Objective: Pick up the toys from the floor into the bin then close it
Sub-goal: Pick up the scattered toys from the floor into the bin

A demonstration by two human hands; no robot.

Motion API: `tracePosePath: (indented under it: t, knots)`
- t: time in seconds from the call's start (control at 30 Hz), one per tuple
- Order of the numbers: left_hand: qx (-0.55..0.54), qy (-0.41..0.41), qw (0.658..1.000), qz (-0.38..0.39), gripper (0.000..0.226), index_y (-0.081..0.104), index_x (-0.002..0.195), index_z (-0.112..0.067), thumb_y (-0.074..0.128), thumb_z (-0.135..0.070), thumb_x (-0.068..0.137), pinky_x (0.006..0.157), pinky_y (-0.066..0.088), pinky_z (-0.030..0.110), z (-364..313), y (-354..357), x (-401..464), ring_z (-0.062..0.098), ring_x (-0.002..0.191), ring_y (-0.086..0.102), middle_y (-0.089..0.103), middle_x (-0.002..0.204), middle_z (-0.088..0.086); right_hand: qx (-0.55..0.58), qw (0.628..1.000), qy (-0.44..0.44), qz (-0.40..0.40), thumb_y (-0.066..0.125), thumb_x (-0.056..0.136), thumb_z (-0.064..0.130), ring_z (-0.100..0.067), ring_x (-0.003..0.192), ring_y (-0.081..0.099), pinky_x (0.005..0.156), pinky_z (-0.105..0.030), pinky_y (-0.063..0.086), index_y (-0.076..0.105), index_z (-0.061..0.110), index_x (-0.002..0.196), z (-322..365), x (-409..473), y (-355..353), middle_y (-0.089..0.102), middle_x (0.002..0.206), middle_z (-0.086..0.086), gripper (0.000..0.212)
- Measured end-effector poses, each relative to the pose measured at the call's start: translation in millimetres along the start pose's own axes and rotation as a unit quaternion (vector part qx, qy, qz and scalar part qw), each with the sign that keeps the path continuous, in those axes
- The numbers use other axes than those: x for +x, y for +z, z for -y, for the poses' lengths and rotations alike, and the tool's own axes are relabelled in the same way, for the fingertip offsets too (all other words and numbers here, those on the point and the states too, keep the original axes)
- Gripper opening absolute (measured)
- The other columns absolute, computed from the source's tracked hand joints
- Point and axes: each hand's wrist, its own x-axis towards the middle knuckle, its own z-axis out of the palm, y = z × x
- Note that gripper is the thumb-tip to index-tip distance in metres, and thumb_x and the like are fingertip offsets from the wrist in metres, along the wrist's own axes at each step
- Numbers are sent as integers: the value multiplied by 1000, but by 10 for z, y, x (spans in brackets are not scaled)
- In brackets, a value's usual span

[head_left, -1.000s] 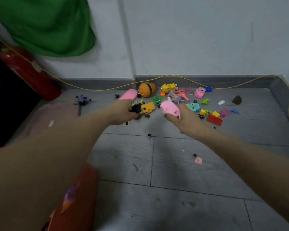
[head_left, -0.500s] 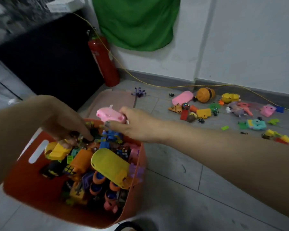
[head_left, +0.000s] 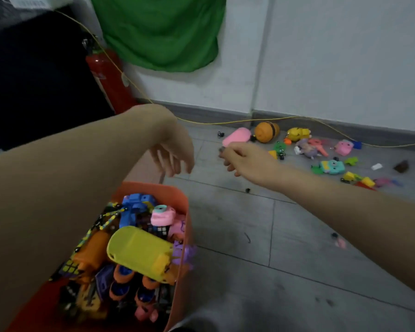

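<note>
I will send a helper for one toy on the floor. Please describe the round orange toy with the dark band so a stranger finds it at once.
Start at the grey skirting board under the white wall, where the yellow cable runs along the floor. Just in front of it lies the orange toy, between a flat pink toy and a yellow figure. It alone is barrel-shaped with a dark band around it.

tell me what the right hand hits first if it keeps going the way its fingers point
Most likely the pink oblong toy on the floor: the right hand reaches toward the wall, fingertips just short of it in the picture. Depth is unclear, so the hand may be well above it.
</note>
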Motion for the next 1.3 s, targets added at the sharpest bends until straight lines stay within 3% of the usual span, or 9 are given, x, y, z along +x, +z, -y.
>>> tracePosePath:
  t: [0.13, 0.2, 0.27, 0.43, 0.57, 0.8, 1.0, 1.1, 1.3]
  knots:
    - [19, 143, 989, -26, 14, 58, 108, -20, 58, -28, 95, 88, 57, 37, -874, 193, 429, 16, 92, 69, 64, 110, 6, -52, 985, 161, -29, 44, 99, 37, -35, 87, 60, 76, -44, 49, 60, 6, 93, -741, -183, -455, 61, 85, -14, 35]
    - [49, 166, 985, 7, 28, 54, 121, -18, 56, -31, 96, 91, 56, 39, -1266, 352, 615, 17, 100, 68, 63, 115, 6, -132, 961, 242, 5, 46, 100, 37, -30, 104, 57, 79, -32, 41, 57, 11, 118, -1012, -386, -617, 59, 105, -11, 34]
    - [103, 174, 978, 47, 39, 49, 132, -14, 54, -32, 98, 93, 55, 42, -1544, 508, 804, 20, 106, 66, 60, 121, 8, -176, 934, 308, 47, 48, 99, 37, -30, 121, 52, 85, -29, 37, 45, 12, 139, -1237, -608, -706, 54, 132, -14, 47]
    - [264, 202, 943, 15, 51, 41, 143, -17, 51, -39, 98, 86, 50, 34, -1971, 866, 1103, 29, 117, 56, 51, 136, 11, -218, 890, 385, 109, 57, 93, 34, -32, 125, 48, 100, -39, 43, 32, 21, 149, -1756, -1048, -673, 43, 142, -15, 63]
    - [279, 216, 936, 16, 62, 21, 153, -19, 47, -34, 99, 97, 41, 40, -2191, 1179, 1329, 32, 131, 44, 35, 153, 10, -222, 865, 440, 90, 57, 92, 37, -36, 127, 46, 103, -43, 43, 29, 23, 150, -1989, -1264, -691, 37, 144, -16, 66]
    - [205, 146, 968, -7, 72, 17, 152, -10, 54, -30, 94, 105, 42, 44, -2343, 1491, 1820, 36, 134, 39, 26, 153, 17, -178, 883, 434, -8, 54, 94, 41, -35, 107, 54, 81, -35, 43, 40, 12, 133, -2397, -1604, -418, 45, 128, -17, 50]
    - [241, 61, 959, -133, 71, 19, 148, -20, 59, -28, 89, 106, 29, 57, -1872, 1412, 2136, 40, 141, 21, 14, 156, 16, -151, 890, 428, -53, 55, 95, 38, -31, 89, 53, 74, -29, 41, 42, 11, 123, -2609, -1591, -215, 43, 121, -15, 40]
    - [214, 31, 966, -140, 61, 25, 142, -17, 58, -24, 91, 99, 39, 53, -1603, 1478, 2260, 41, 133, 33, 23, 148, 20, -185, 894, 402, -70, 50, 98, 33, -26, 79, 48, 70, -28, 40, 43, 11, 122, -2661, -1526, -108, 42, 122, -14, 33]
    - [161, 103, 968, -160, 54, 34, 139, -4, 56, -6, 90, 92, 49, 43, -1384, 1640, 2405, 35, 117, 54, 37, 139, 19, -183, 909, 366, -74, 47, 99, 24, -34, 92, 57, 79, -37, 49, 46, 8, 119, -2728, -1409, -44, 41, 123, -16, 26]
